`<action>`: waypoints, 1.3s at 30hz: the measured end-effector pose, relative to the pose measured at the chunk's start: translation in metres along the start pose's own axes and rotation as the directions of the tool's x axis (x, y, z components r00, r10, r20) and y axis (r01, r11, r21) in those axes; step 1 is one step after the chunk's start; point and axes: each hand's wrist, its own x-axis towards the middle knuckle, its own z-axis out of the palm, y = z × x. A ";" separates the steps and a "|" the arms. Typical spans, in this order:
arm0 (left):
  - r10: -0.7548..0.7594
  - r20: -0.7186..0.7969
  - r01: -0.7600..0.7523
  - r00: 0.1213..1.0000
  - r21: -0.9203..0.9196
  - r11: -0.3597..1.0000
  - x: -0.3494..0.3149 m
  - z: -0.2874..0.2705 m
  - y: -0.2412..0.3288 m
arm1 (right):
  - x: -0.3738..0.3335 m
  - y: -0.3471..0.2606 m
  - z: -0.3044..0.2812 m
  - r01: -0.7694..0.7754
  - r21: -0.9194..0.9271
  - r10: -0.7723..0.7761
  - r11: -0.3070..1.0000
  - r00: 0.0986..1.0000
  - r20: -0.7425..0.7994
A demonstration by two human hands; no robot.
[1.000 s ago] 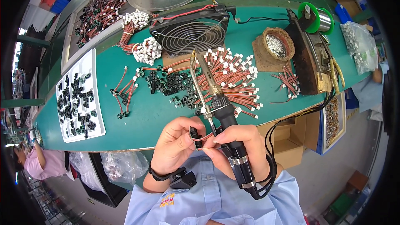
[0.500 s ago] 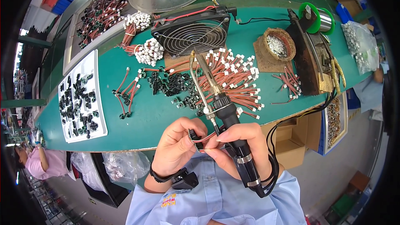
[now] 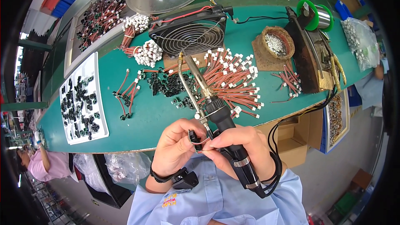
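Observation:
My left hand (image 3: 174,146) is closed on a small black component (image 3: 194,136), pinched between thumb and fingers. A thin red-and-black wire runs from it to the thumb and fingertips of my right hand (image 3: 243,143). That same hand also grips a black soldering iron (image 3: 221,114), whose barrel slants up and left above the bench. A thin metal feed tube (image 3: 186,85) runs along the iron's left side. Beyond the tip lie a pile of black components (image 3: 166,84) and a fan of red-and-black wires with white connectors (image 3: 235,83).
Behind stands a black fan (image 3: 191,37) with a wire guard. On the right are a round pot (image 3: 277,45) holding silvery bits and a green solder spool (image 3: 318,15). A white tray (image 3: 102,118) of black components lies left. Cables (image 3: 287,121) trail from the iron across the bench edge.
The iron's tip has swung slightly left as my right hand tilts. Its fingertips have come closer to the component, and less wire shows between the hands.

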 end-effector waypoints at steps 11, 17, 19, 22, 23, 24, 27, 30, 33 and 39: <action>0.026 0.022 -0.025 0.999 -0.021 0.999 0.001 0.001 -0.002 | 0.000 0.000 -0.001 0.006 0.004 -0.006 1.000 1.000 -0.021; -0.023 -0.002 0.022 1.000 -0.106 0.994 -0.002 0.000 -0.002 | 0.001 0.003 -0.002 0.079 -0.022 -0.079 0.997 0.997 0.003; -0.031 -0.004 0.031 0.999 -0.122 0.992 -0.002 -0.001 -0.003 | 0.002 0.002 -0.003 0.079 -0.026 -0.079 0.996 0.997 0.007; -0.029 0.002 0.029 1.000 -0.202 0.979 -0.002 0.000 -0.004 | 0.003 0.001 -0.003 0.080 -0.033 -0.079 0.996 0.997 0.016; -0.029 0.002 0.029 1.000 -0.202 0.979 -0.002 0.000 -0.004 | 0.002 0.001 -0.002 0.082 -0.038 -0.082 0.996 0.997 0.009; -0.027 0.007 0.028 1.000 -0.189 0.982 -0.002 0.000 -0.003 | 0.002 0.001 -0.002 0.084 -0.044 -0.084 0.995 0.996 0.001; -0.025 0.016 0.027 1.000 -0.165 0.986 -0.002 -0.001 -0.001 | 0.003 0.000 -0.002 0.077 -0.040 -0.077 0.996 0.997 -0.005; 0.012 0.058 -0.014 0.998 0.023 1.000 0.000 -0.004 0.002 | 0.003 0.000 -0.004 0.057 -0.023 -0.057 0.998 0.998 -0.002; 0.071 0.084 -0.080 0.994 0.113 0.990 0.002 -0.003 0.006 | 0.005 0.001 -0.007 0.000 0.013 0.000 1.000 1.000 -0.001; 0.078 0.065 -0.088 0.995 0.171 0.981 -0.001 0.001 0.008 | -0.002 0.004 -0.007 -0.058 0.060 0.060 0.997 0.998 -0.036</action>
